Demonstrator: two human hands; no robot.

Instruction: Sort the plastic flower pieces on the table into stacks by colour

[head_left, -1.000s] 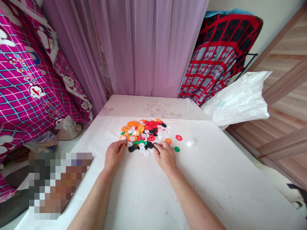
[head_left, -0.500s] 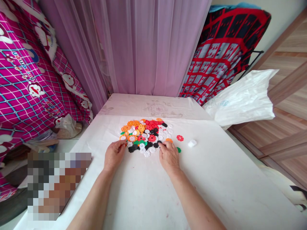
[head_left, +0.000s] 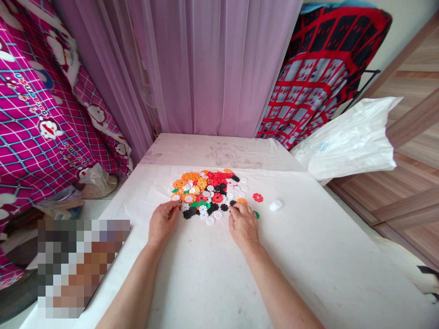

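Observation:
A pile of plastic snowflake discs (head_left: pixel 202 183) in orange, red, white, black and green lies on the white-covered table. At its left front edge is my left hand (head_left: pixel 163 221), thumb and fingers closed together. A bit of orange shows by those fingertips, but what they pinch is hidden. My right hand (head_left: pixel 243 224) is at the pile's right front side, its fingers closed on a black snowflake disc (head_left: pixel 232 203). Close to that hand lie an orange disc (head_left: pixel 242 200) and a partly covered green disc (head_left: pixel 257 214).
Right of the pile, a red disc (head_left: pixel 258 197) and a small white crumpled piece (head_left: pixel 275 205) lie apart. A white plastic bag (head_left: pixel 353 139) hangs over the table's right edge. Purple curtains (head_left: pixel 219 68) hang behind; a blurred-out rectangle (head_left: pixel 89 269) covers the left front.
My right hand has shifted slightly right, and the black disc at its fingertips stands a little farther from its black neighbour. My left hand has barely moved.

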